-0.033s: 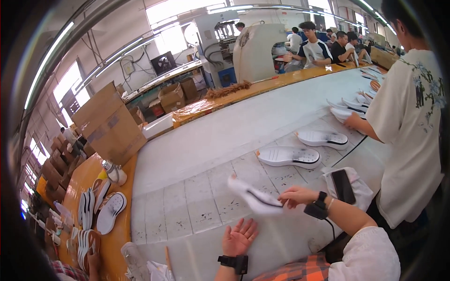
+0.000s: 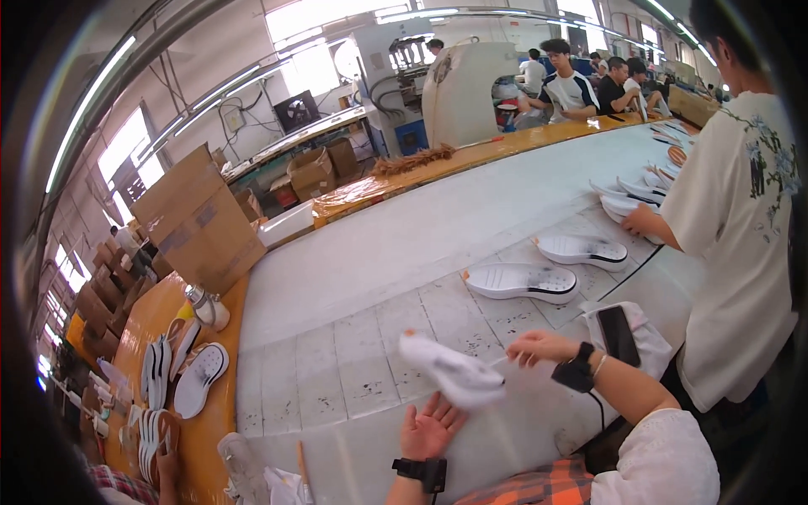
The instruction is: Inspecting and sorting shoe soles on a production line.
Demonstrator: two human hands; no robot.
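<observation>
A white shoe sole (image 2: 452, 370), smeared by motion, hangs tilted over the near part of the table with a dark patch on its face. It is apart from my right hand (image 2: 539, 347), whose fingers bend loosely downward with nothing in them. My left hand (image 2: 433, 427) lies palm up with spread fingers just below the sole; whether the fingertips touch it I cannot tell. Both wrists carry black straps with small boxes. Beyond them, two more white soles, a nearer one (image 2: 520, 283) and a farther one (image 2: 582, 251), lie on the belt-like white tabletop (image 2: 353, 244).
A phone (image 2: 619, 335) rests on white cloth at my right. Beside it stands a person (image 2: 732, 227) touching other soles. On the orange side table at left are stacked soles (image 2: 202, 380), a bottle (image 2: 207, 308) and a cardboard box (image 2: 199, 223). A brush (image 2: 303, 467) lies near the front.
The sole has left my right hand's fingers and dropped slightly nearer my left hand, its face turned more into view. My right hand has let go; the left stays palm up.
</observation>
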